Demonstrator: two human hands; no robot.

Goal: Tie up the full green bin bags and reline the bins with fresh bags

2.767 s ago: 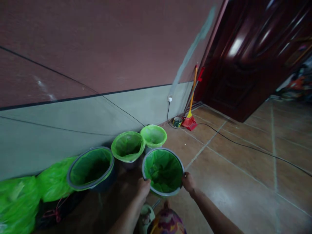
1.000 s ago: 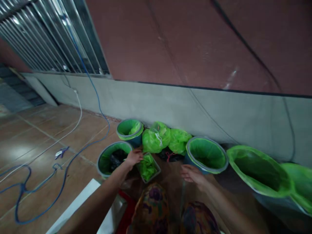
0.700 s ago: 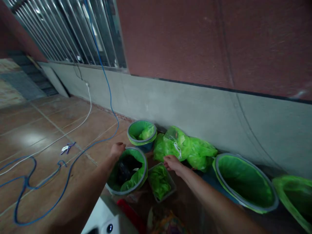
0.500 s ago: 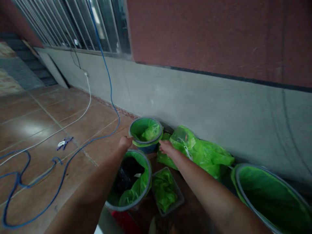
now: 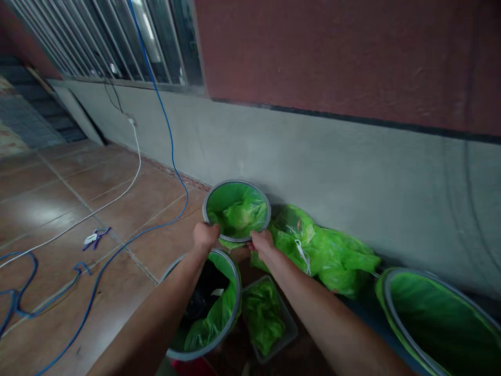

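Standing at the lower right of the frame is a large grey-rimmed bin with a green liner. Lower centre holds a medium green-lined bin. At centre, the small grey-rimmed bin lined with a green plastic bag is gripped by 2 hands: left hand and right hand, fingers curled on its near rim.

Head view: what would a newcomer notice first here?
Bright green liners stand out: both hands, left hand and right hand, grip the rim of a small lined bin by the grey wall. Tied green bags lie to its right; a blue cable crosses the tiled floor.
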